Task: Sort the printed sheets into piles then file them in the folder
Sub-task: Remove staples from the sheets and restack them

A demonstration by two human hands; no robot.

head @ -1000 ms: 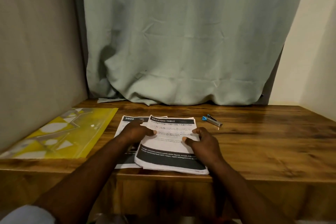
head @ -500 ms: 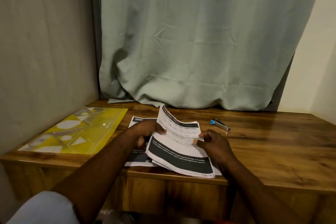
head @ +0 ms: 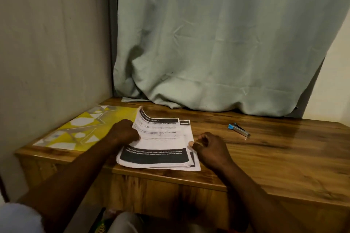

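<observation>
- Fingers (head: 134,135) of the left hand (head: 123,132) curl round the left edge of the printed sheets (head: 161,138). They peel the top leaves up so the far-left corner bends into the air, likely to check what lies beneath for sorting.
- Right hand (head: 213,148) sits at the stack's right edge, fingers loosely curled, thumb tip touching the paper; pinching or merely steadying, I cannot tell.
- Stack lies at the front edge of the tabletop (head: 265,157), left of centre.
- Yellow folder (head: 85,128) waits flat at the left end, just beside the sheets, handy for filing.
- Blue-tipped metal tool (head: 239,130) rests well apart, toward the back right.
</observation>
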